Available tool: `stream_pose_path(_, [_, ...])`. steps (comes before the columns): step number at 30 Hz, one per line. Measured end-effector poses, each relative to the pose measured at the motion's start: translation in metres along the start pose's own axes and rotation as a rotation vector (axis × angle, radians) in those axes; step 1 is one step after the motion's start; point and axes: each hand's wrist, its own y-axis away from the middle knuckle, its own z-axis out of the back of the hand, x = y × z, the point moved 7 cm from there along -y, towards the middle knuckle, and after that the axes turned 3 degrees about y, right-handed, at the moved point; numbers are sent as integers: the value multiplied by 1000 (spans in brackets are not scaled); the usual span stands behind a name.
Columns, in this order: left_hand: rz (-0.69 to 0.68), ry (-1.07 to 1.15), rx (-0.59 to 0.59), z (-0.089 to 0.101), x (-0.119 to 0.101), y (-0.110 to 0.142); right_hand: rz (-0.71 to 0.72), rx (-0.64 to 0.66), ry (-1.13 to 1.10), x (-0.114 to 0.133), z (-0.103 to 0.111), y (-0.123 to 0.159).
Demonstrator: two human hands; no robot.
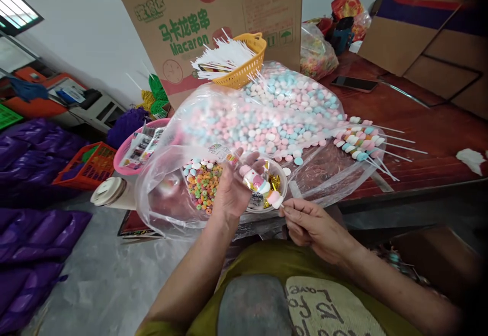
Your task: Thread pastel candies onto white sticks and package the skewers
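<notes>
My right hand (310, 226) pinches the white stick of a marshmallow skewer (262, 187), whose pink, white, blue and orange pieces point up and left. My left hand (233, 191) curls palm up around a small clear printed wrapper (221, 152), which seems to lie about the skewer's upper end. How far the wrapper covers the skewer cannot be made out. Just behind the skewer stands a clear round tub (282, 176) with gold ties and small packets. Left of my left hand lie colourful cereal rings (202, 186).
A large clear bag of pastel marshmallows (263, 122) spreads across the table (430, 148). Finished skewers (360, 142) lie at its right. Behind are a yellow basket of sticks (244, 71), a tall carton (183, 0) and a phone (354, 84). A pink basin (122, 155) and lidded cup (114, 192) stand left.
</notes>
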Motion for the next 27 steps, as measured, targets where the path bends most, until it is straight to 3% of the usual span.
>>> stream_pose_path(3, [0, 34, 73, -23, 4, -2, -31, 34, -44, -2, -14, 0])
stream_pose_path(5, [30, 43, 55, -28, 12, -1, -15, 31, -43, -1, -20, -1])
stream_pose_path(12, [120, 98, 49, -20, 35, 11, 101, -58, 114, -6, -24, -6])
stream_pose_path(16, [144, 141, 30, -16, 49, 17, 119, -98, 97, -10, -23, -13])
stream_pose_path(20, [140, 6, 20, -4, 54, 22, 236, -147, 284, 7, -14, -12])
stream_pose_path(22, [18, -174, 8, 6, 33, 24, 344, -224, 542, 23, -5, -5])
stream_pose_path(24, [-288, -458, -88, 16, -14, 30, 468, -280, 828, 39, -1, 3])
stream_pose_path(26, [-613, -970, -129, 6, -61, 42, 620, -271, 1096, 52, -3, 11])
stream_pose_path(27, [-659, -1272, -23, -7, -71, 43, 691, -246, 1220, 57, -6, 14])
